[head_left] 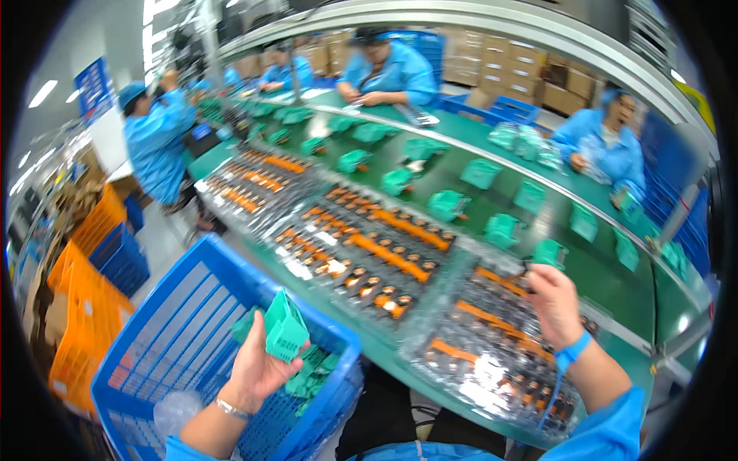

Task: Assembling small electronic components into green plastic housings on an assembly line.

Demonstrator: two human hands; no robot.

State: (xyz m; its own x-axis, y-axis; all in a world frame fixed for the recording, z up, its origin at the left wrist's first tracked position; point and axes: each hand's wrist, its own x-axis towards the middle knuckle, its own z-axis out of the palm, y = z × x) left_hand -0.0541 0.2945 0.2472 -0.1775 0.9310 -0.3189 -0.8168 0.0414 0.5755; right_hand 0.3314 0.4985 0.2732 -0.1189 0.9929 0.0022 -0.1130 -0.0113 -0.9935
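Note:
My left hand (250,373), over a blue slatted crate (350,346), grips a green box-shaped piece (286,328) with faint print on its side. More green pieces (311,380) lie in the crate below it. My right hand (555,300), with a blue band at the wrist, is reaching over the bench, its thumb and fingertips pinched together. What they hold, if anything, is too small to make out. Just beyond those fingertips sits another green piece (549,253). Clear plastic trays (407,330) of small black and orange parts (388,257) lie between my hands and under my right forearm.
Rows of green pieces (448,205) lie along the green bench (607,288). Several people in blue work across it, and another person (154,142) stands at the left. Orange crates (84,330) stand on the left floor. A metal frame (500,17) spans overhead.

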